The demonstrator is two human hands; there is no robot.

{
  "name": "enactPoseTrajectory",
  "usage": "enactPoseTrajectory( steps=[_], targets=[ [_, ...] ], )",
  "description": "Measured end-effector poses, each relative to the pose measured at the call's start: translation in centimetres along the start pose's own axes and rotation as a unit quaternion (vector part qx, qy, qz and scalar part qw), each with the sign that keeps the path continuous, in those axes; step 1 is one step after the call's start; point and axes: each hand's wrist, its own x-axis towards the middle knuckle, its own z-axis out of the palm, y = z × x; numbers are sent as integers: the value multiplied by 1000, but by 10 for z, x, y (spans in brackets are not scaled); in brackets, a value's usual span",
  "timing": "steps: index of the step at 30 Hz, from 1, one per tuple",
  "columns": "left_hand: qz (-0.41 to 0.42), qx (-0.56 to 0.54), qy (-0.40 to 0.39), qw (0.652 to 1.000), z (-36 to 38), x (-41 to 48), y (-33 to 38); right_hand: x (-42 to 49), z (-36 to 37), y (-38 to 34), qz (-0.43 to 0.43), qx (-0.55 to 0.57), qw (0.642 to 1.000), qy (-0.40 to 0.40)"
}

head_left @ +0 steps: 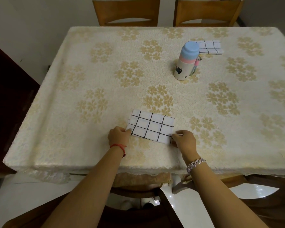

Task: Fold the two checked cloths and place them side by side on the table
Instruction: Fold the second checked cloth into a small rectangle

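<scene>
Two checked cloths [152, 127] [210, 46] are lying on one table [89, 71]; one flask [187, 60] is standing; two hands [119, 135] [184, 140] are reaching in; two chairs [127, 12] [207, 12] are standing at the far edge.

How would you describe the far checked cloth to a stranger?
On the table, look far right, just behind the blue-capped bottle. That folded cloth lies untouched; the near cloth is held by the left hand and right hand.
</scene>
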Motion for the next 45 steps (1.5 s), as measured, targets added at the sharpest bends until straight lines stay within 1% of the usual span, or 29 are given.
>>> enactPoseTrajectory(
  steps=[3,5,8,9,11,16,19,22,27,30,32,34,40,45],
  targets=[
    [-1,-42,-12,999,-3,1,-1,-2,-1,-1,10,23,1000,-9],
    [-28,-100,-38,994,-6,1,0,-3,-2,-2,6,27,1000,-14],
    [-87,-224,-84,967,-8,-4,1,-5,1,-2,-5,13,1000,-26],
    [-95,-255,-89,958,-9,-6,0,-6,1,-2,-8,10,1000,-28],
    [-105,-280,-98,949,-12,-11,-1,-8,2,-2,-10,9,999,-32],
    [-134,-271,-131,944,-13,-12,-3,-10,1,1,-6,19,999,-50],
    [-125,-259,-153,945,-13,-12,0,-12,1,1,-1,33,998,-56],
    [-109,-271,-155,944,-11,-12,1,-14,1,0,-4,48,997,-56],
    [-101,-309,-176,929,-9,-18,3,-15,-2,-4,23,126,990,-53],
    [-79,-316,-187,927,-8,-21,5,-19,-5,-7,21,153,987,-47],
    [-64,-318,-192,926,-8,-22,5,-24,-8,-10,23,196,979,-50],
    [-59,-324,-196,924,-10,-22,6,-30,-13,-13,13,232,971,-53],
    [-81,-338,-234,908,-19,-28,19,-58,-30,-20,-41,255,964,-61],
    [-18,-310,-301,902,-18,-44,29,-86,-41,-13,-56,254,966,-12]
  ],
)
